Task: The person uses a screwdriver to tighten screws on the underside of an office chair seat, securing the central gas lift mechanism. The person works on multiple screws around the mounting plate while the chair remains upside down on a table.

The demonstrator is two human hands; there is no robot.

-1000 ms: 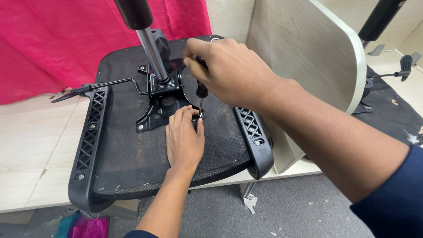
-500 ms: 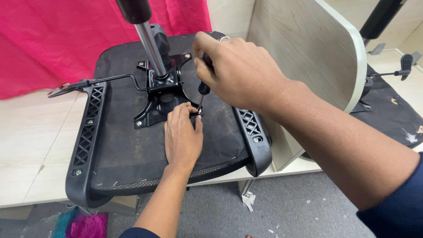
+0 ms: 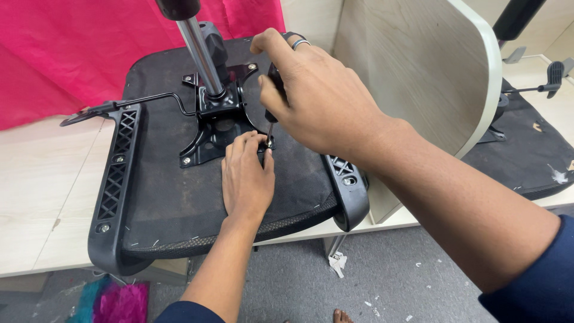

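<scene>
Since a moment ago, the right hand (image 3: 323, 101) has slid a little to the right and turned on the screwdriver (image 3: 272, 113), while the left hand (image 3: 246, 176) has stayed put at the tip. Its fingers are clenched around the dark handle, and the thin metal tip points down at a screw that is too small to see well. That spot is on the edge of the black metal plate (image 3: 209, 134) in the middle of the upside-down chair seat (image 3: 179, 197), which lies on the desk (image 3: 42, 179). The left hand lies flat on the seat, and its fingertips pinch in around the tip, but whether they hold the screw cannot be told. To do this step well, it seems best to keep the screwdriver standing straight, push down gently while turning, and hold the seat firm. A shiny pole (image 3: 200, 57) stands up from the plate, and a pink cloth (image 3: 72, 48) hangs behind.
</scene>
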